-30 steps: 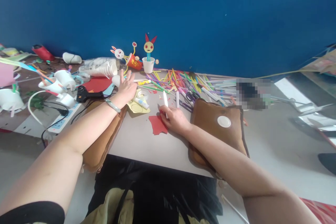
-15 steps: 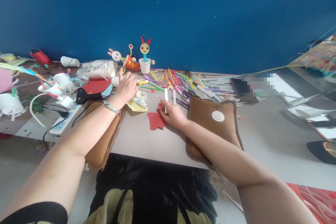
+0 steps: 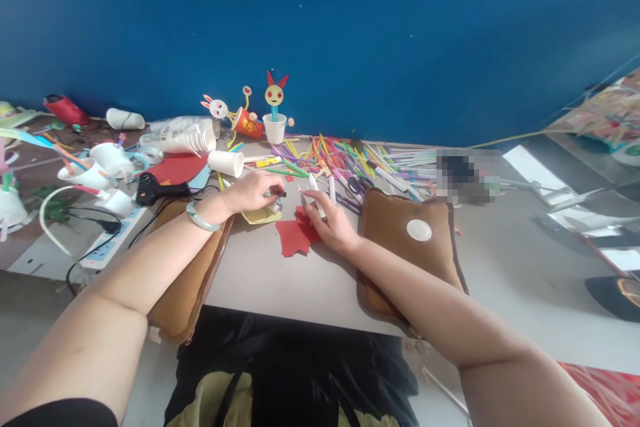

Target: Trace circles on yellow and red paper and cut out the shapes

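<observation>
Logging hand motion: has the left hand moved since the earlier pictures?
Yes: the left hand moved rightward and nearer the camera, judged against the upright white paper cup under the red-eared figure.

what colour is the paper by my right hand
The paper is red, best seen in the head view.

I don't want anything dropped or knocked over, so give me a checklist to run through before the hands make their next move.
1. Left hand free of small pieces: cannot tell; the fingertips are too small to read.
2. White pen gripped by the right hand: cannot tell; it shows at the hand, grip unclear.
3. Red paper near the right hand: ok.
4. White cup standing upright: not ok; it lies on its side.
5. Glue gun out of both hands: ok.
</observation>
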Available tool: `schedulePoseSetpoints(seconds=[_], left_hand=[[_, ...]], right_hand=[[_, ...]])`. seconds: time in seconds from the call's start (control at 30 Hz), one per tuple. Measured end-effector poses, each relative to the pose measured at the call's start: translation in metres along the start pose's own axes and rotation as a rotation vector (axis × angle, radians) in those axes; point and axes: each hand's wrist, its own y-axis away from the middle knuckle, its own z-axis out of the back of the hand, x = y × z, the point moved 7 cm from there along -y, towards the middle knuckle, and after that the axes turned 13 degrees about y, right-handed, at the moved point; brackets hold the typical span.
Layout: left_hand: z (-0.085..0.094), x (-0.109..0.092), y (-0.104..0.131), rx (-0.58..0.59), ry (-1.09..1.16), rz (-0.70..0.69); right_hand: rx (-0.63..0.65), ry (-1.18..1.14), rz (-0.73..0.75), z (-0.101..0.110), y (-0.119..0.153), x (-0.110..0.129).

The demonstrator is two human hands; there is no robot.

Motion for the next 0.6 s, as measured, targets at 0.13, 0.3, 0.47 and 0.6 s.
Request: schedulePoseSetpoints(seconds=[0.13,0.3,0.47,0.6], left_hand=[[-0.003,-0.002,-0.002,0.059,0.064,-0.010],[-0.001,0.004,-0.001,0.049,0.106,0.040],[-0.001,0.001,-0.003,0.026,0.037,-0.034],[-0.002,-0.001,-0.004,0.020,-0.042,-0.042]], right_hand=[[-0.085,-0.029,0.033,0.010,0.001,0.005],[-0.176,-0.015,0.126,0.019,0.006,0.012],[-0.173,-0.021,0.111,0.020,0.009,0.014],[-0.137,-0.028,0.130,0.018,0.008,0.018]])
